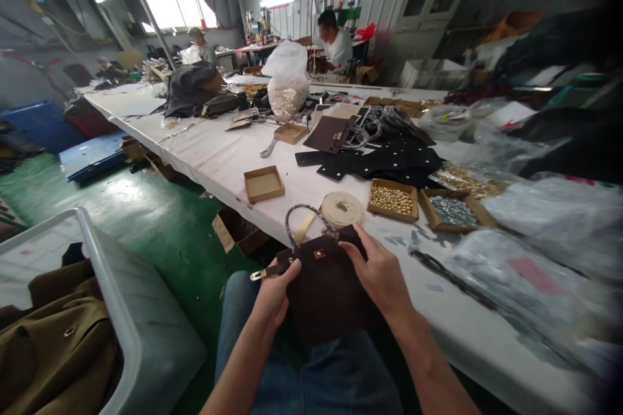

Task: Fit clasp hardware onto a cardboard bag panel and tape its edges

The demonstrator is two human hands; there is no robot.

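Note:
A small dark brown handbag (pixel 327 288) with a wrapped loop handle (pixel 305 215) and a gold clasp rests on my lap at the table's edge. My left hand (pixel 273 290) is closed on the bag's left side, thumb by a strap with a gold metal tip (pixel 259 274). My right hand (pixel 380 272) grips the bag's upper right edge, fingers curled over the flap. A roll of cream tape (pixel 342 208) lies just behind the bag.
A long white table (pixel 219 155) carries cardboard trays: an empty one (pixel 263 183), one of gold studs (pixel 392 200), one of silver parts (pixel 453 211). Black cut pieces (pixel 389 162) and plastic bags (pixel 545 233) lie right. A grey bin (pixel 121 311) with brown fabric stands left. Two people work at the back.

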